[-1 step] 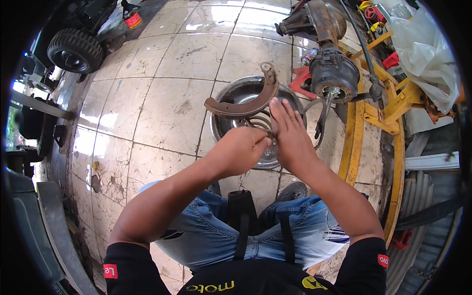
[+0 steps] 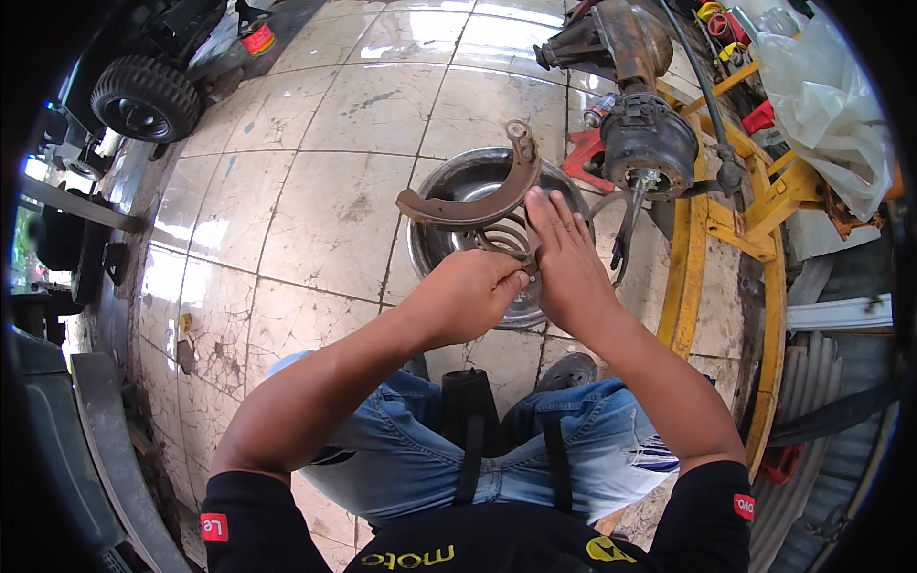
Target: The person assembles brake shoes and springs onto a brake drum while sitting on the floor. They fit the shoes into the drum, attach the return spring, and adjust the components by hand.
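A rusty, curved brake shoe lies over a round metal basin on the floor in front of me. Below it, more curved metal shows inside the basin, partly covered by my hands. My left hand is closed, thumb against curled fingers, at the near side of that curved metal; what it grips is hidden. Beside it, my right hand is stretched out flat, fingers straight, its fingertips by the right side of the brake shoe. Its thumb cannot be seen.
An axle housing with a brake drum rests at the right, next to a yellow metal frame and a red stand. A spray can stands near it. A vehicle's tyre is at the far left.
My left hand has shifted very slightly toward me, baring a little more of the curved metal. The right hand and the brake shoe look almost the same.
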### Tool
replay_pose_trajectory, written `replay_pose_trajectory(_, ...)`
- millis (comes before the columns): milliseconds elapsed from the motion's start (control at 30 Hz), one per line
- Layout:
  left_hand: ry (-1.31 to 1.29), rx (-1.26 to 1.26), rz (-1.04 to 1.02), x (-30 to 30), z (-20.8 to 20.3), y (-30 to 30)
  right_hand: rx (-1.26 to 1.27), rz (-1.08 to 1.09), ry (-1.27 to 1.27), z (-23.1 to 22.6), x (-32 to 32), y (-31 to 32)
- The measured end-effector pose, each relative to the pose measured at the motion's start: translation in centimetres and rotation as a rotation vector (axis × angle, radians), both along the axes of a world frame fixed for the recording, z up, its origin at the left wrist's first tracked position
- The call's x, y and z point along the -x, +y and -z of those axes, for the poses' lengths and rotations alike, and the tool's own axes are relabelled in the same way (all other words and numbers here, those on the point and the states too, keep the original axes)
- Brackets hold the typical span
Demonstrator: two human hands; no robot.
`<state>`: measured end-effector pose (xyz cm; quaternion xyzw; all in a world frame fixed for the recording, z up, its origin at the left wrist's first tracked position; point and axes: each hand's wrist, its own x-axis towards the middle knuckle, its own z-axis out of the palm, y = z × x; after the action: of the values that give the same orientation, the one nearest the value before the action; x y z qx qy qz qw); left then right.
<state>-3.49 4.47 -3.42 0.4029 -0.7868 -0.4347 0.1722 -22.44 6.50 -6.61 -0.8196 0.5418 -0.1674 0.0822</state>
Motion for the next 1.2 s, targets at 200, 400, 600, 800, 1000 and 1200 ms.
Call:
replay_pose_trajectory(200,0.073,-0.034,-0.049,-0.4,0.2,-0.6,0.013,-0.032,0.044,-0.2,-0.4,0.5)
replay_pose_trajectory(400,0.021,-0.052,-0.005,-0.3,-0.2,-0.6,0.011,-0.009,-0.01,-0.5,-0.3,0.1)
replay_pose_trajectory(600,0.039,-0.064,0.006,-0.3,0.9,-1.0,-0.027,0.018,-0.018,-0.1,0.4,-0.9)
replay_pose_trajectory(800,0.036,-0.223,-0.084,-0.8,0.1,-2.1,-0.138,0.079,-0.265,-2.3,2.4,-1.3)
replay_pose_trajectory(1000,0.072,-0.178,-0.075,-1.1,0.7,-2.4,-0.255,0.172,-0.429,-3.6,3.5,-1.3)
replay_pose_trajectory(1200,0.074,-0.126,-0.091,-1.0,1.1,-2.5,0.101,-0.106,0.013,-1.4,2.1,-0.6)
